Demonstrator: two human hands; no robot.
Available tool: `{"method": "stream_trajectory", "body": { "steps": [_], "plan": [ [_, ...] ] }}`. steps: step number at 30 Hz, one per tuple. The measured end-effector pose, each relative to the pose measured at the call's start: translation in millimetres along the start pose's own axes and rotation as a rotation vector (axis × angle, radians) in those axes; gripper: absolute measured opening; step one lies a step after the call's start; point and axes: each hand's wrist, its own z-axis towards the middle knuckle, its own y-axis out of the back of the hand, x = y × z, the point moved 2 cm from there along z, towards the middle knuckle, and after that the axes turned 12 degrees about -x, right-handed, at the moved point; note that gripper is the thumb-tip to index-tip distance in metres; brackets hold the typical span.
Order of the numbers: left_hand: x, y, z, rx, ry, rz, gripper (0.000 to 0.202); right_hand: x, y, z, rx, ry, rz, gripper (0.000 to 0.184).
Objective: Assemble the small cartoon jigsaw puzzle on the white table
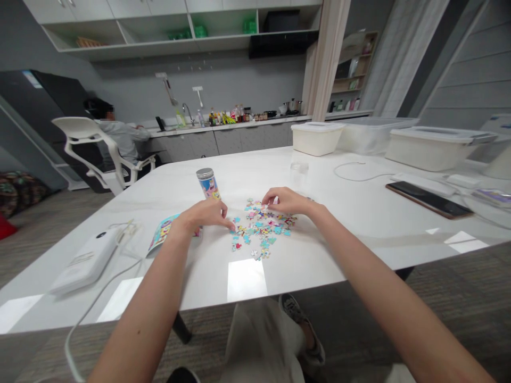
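A loose heap of small jigsaw puzzle pieces (255, 230), mostly light blue with yellow, pink and red bits, lies on the white table. My left hand (209, 213) is at the left edge of the heap. Its thumb reaches down to a piece there and stands apart from the curled fingers. Over the far side of the heap, my right hand (285, 201) has its thumb and fingertips drawn together on a puzzle piece, mostly hidden by the fingers. Behind my left hand stands a cartoon-printed tin (208, 183) with a silver lid. A colourful printed sheet (163, 234) is partly covered by my left forearm.
A white device (90, 260) with cables lies on the left of the table (207, 282). To the right are a phone (429, 199), a white cable and lidded plastic boxes (317, 139). A clear container (299, 169) stands beyond my right hand. Another person (123, 138) sits at the back left.
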Motion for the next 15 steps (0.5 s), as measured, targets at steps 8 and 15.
{"method": "stream_trajectory", "body": {
  "steps": [8, 15],
  "plan": [
    [-12, -11.9, 5, -0.050, 0.004, -0.032, 0.054, 38, -18, -9, 0.375, 0.080, 0.076, 0.037],
    [-19, -9.3, 0, -0.113, -0.057, -0.095, 0.053, 19, -13, -4, 0.217, 0.058, 0.004, 0.020]
  ]
}}
